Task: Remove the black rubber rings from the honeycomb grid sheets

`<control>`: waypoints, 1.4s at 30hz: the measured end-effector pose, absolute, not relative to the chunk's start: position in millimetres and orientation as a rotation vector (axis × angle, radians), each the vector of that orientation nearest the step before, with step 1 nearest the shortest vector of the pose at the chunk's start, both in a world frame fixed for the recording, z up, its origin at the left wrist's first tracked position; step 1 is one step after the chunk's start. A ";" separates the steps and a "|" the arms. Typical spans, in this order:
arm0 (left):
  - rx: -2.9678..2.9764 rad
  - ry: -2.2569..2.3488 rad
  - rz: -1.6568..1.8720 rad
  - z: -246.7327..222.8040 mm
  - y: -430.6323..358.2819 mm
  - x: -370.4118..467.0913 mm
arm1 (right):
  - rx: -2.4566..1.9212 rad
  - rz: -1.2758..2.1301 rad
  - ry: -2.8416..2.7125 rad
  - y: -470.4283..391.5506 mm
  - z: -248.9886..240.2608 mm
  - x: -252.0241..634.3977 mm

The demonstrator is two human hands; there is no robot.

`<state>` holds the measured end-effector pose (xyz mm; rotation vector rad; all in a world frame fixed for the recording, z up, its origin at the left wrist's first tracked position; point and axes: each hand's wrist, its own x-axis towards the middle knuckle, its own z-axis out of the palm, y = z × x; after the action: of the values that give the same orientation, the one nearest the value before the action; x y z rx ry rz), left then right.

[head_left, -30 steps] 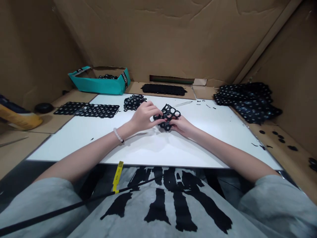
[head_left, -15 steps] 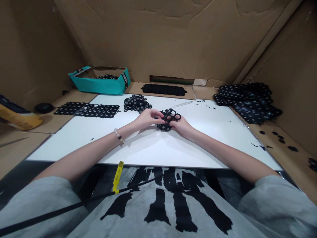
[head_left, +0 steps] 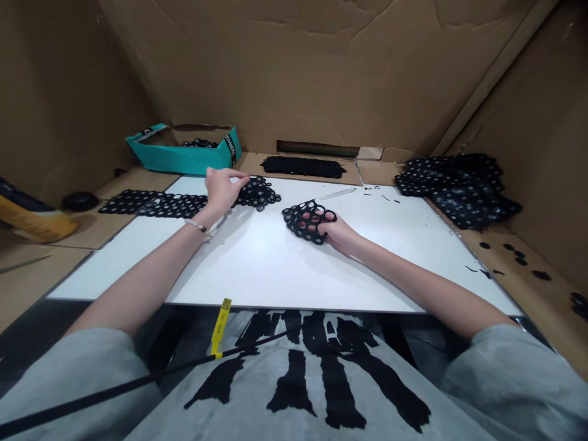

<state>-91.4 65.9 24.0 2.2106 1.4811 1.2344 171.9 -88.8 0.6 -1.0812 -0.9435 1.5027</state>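
Note:
In the head view my right hand (head_left: 339,233) is closed around the edge of a black perforated piece (head_left: 309,228) with round holes, held just over the white board. Fingers of that hand show through the holes. My left hand (head_left: 225,188) is at the pile of black rings (head_left: 260,193), thumb and fingertips pinched together above its left side. Whatever may be in the pinch is too small to make out. Partly behind my left wrist lies a flat black perforated strip (head_left: 151,203).
A teal box (head_left: 179,159) with black pieces inside stands at the back left. Another black strip (head_left: 304,166) lies at the back, with a pale pen-like tool (head_left: 338,193) before it. Black perforated sheets (head_left: 459,187) are heaped at right. A yellow bottle (head_left: 37,214) is at left.
My left hand has let go of the perforated piece and moved left and back to the ring pile. My right hand has stayed in place with the piece, which now hangs more spread out.

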 end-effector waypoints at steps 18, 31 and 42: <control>2.615 0.818 0.644 29.7 -21.0 -26.2 | -1.006 1.422 -1.025 -86.5 -5.9 169.6; 1.906 0.990 0.781 29.2 3.5 -33.1 | -1.132 1.351 -1.092 -90.4 0.2 164.5; 2.318 1.587 1.078 33.9 75.4 -99.4 | -1.292 1.356 -1.108 -87.5 8.0 181.4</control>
<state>-99.4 75.4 33.9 2.3183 1.5872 1.0783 181.4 -87.5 8.0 -1.2922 -1.1077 1.3557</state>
